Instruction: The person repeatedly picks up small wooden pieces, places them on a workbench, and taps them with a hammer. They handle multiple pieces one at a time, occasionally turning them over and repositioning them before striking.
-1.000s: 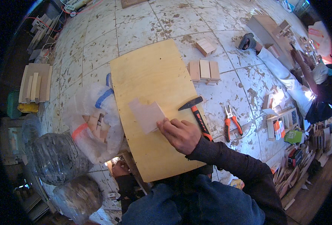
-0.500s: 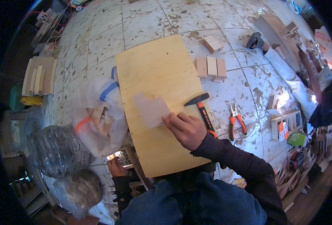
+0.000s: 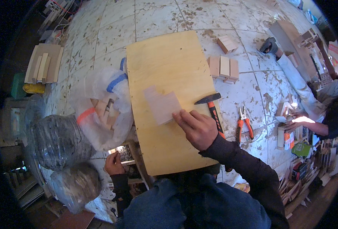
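Observation:
A pale, flat wooden piece with a notched corner (image 3: 164, 108) is above the yellowish board (image 3: 169, 149) in front of me. My right hand (image 3: 199, 129) pinches its right edge between thumb and fingers. Just right of that hand, a hammer with an orange and black handle (image 3: 213, 110) lies across the board's edge. My left hand (image 3: 114, 165) is beside an open container of small dark metal pieces (image 3: 125, 152), left of the board. Its fingertips are pressed together; whatever they hold is too small to make out.
Orange-handled pliers (image 3: 245, 124) and small wooden blocks (image 3: 224, 68) lie on the tiled floor to the right. A clear plastic bag (image 3: 119, 103) holding wood pieces touches the board's left side. Grey wrapped bundles (image 3: 60, 141) stand lower left. Another person's hands (image 3: 297, 121) work at far right.
My left hand has lifted up and away from the container, its fingertips together. My right hand still pinches the wooden piece. The other person's hands have come down to the wooden boxes.

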`<state>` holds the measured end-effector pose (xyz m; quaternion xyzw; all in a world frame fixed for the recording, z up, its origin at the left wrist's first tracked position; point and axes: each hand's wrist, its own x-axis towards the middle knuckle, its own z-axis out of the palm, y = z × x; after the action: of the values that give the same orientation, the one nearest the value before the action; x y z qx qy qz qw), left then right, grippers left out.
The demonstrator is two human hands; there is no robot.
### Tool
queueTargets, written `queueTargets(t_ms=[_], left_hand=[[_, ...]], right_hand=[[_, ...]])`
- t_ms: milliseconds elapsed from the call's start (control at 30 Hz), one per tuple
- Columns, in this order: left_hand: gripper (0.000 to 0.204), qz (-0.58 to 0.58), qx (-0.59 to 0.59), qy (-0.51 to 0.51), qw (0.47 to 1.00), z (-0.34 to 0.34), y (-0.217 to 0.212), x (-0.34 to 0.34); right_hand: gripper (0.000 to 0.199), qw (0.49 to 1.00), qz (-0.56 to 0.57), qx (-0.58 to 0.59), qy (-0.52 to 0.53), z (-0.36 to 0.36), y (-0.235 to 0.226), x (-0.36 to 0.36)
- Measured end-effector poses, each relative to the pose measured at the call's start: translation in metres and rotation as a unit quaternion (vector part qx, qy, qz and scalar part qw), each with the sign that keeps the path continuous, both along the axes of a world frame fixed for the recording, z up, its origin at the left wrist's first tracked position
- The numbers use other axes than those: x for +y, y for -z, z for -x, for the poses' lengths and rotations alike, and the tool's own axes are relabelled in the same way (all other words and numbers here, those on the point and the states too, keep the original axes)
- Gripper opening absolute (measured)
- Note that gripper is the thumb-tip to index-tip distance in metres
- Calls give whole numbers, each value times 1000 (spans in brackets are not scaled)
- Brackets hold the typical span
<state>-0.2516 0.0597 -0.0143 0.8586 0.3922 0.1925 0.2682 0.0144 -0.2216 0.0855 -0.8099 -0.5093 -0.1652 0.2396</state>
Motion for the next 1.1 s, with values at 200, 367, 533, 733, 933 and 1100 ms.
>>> queueTargets(t_ms=[200, 367, 533, 733, 933, 1100], left_hand=[[17, 197, -218, -24, 956, -74, -78, -39], [16, 180, -193, 202, 943, -162, -137, -91], [14, 108, -200, 339, 913, -218, -135, -119], [15, 147, -164, 320, 922, -218, -122, -123], [16, 70, -174, 357, 915, -216, -115, -122], [14, 48, -208, 363, 907, -216, -111, -123]], right_hand=[[41, 999, 35, -2, 9, 0, -3, -2], [54, 999, 27, 30, 9, 0, -5, -1], [41, 1000, 16, -13, 4, -1, 0, -2], [31, 994, -55, 90, -6, -10, 7, -15], [26, 937, 14, 188, 294, 21, 31, -54], [41, 840, 222, 274, 412, 36, 39, -87]])
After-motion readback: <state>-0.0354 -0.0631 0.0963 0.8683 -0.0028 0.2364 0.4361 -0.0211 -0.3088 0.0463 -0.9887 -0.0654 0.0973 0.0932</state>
